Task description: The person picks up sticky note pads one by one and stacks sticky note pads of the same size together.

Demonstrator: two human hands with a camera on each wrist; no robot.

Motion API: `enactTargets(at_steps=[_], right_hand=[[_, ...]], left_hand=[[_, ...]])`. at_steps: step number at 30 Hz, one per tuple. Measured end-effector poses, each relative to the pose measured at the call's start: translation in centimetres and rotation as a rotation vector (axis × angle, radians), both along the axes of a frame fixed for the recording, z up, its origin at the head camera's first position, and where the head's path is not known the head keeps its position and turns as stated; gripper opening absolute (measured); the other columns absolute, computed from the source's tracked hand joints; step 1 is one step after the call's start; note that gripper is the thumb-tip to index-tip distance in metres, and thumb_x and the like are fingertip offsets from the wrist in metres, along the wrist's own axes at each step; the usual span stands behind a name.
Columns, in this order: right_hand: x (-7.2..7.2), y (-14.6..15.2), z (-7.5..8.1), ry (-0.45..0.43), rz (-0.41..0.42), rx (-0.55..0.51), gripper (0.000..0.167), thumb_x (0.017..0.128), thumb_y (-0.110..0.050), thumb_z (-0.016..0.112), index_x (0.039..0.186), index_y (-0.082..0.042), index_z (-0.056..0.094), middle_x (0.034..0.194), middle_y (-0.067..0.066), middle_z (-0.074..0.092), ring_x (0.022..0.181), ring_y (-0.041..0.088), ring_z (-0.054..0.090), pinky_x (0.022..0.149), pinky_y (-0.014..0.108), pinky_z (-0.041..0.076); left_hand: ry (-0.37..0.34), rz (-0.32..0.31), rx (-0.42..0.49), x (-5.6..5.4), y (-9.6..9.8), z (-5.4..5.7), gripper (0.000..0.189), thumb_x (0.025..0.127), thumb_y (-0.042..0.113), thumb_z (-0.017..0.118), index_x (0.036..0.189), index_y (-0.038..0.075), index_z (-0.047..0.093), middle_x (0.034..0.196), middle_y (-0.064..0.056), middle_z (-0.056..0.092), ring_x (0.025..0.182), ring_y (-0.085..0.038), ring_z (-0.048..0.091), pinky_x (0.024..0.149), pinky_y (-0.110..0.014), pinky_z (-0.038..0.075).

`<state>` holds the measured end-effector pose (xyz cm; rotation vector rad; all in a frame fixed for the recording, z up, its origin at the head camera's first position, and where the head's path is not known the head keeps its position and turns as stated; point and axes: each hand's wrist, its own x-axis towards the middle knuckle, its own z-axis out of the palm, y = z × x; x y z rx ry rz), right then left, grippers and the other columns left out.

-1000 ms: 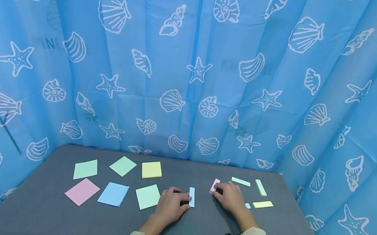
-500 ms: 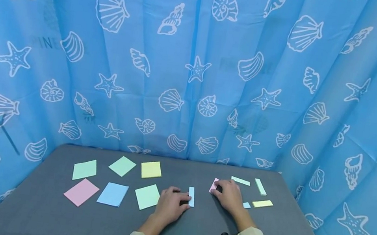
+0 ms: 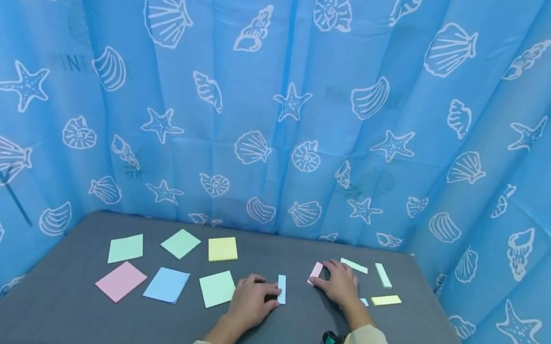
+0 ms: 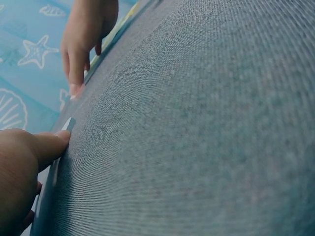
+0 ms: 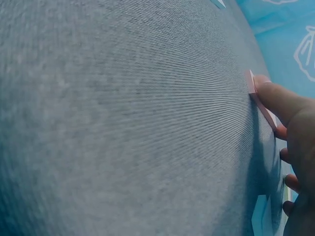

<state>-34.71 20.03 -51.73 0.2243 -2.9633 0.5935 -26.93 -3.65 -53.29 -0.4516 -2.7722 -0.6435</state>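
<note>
from my remote seat i see the left hand (image 3: 247,302) part-curled, thumb and fingertips holding the near half of the blue strip (image 3: 282,287), which lies mid-worktop (image 3: 292,343) with its long axis running almost straight away from the person. to its right, well apart, the right hand (image 3: 341,285) is half closed, thumb and fingers gripping the pink strip (image 3: 316,271), whose far end leans rightward; beyond that hand, i see the yellow strip (image 3: 386,300) lying nearly crosswise.
</note>
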Motion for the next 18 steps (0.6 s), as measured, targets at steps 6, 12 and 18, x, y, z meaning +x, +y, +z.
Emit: enactTargets(at_steps=[6, 12, 18], right_hand=[[0.3, -0.2, 0.2, 0.008, -0.036, -0.064, 0.061, 0.081, -0.036, 0.077, 0.127, 0.0, 0.059, 0.135, 0.025, 0.051, 0.128, 0.047, 0.038, 0.1, 0.065, 0.028], [0.3, -1.0, 0.1, 0.031, -0.082, -0.174, 0.061, 0.079, -0.024, 0.082, 0.126, 0.002, 0.053, 0.123, 0.023, 0.058, 0.117, 0.041, 0.049, 0.097, 0.06, 0.035], [0.4, -1.9, -0.5, 0.075, -0.068, -0.267, 0.052, 0.081, -0.01, 0.079, 0.123, -0.003, 0.049, 0.113, 0.016, 0.062, 0.1, 0.032, 0.059, 0.087, 0.052, 0.046]], left_hand=[[0.006, -0.001, 0.001, 0.0, 0.1, -0.2, 0.03, 0.085, 0.033, 0.075, 0.114, 0.027, 0.074, 0.119, 0.012, 0.067, 0.116, -0.022, 0.055, 0.096, -0.048, 0.041], [0.014, 0.003, 0.028, 0.0, 0.0, -0.4, 0.03, 0.085, 0.032, 0.075, 0.114, 0.027, 0.074, 0.118, 0.011, 0.068, 0.116, -0.023, 0.055, 0.096, -0.049, 0.041], [0.002, 0.034, 0.053, 0.0, 0.0, -0.6, 0.03, 0.085, 0.032, 0.076, 0.114, 0.028, 0.074, 0.118, 0.011, 0.068, 0.117, -0.023, 0.054, 0.096, -0.05, 0.041]])
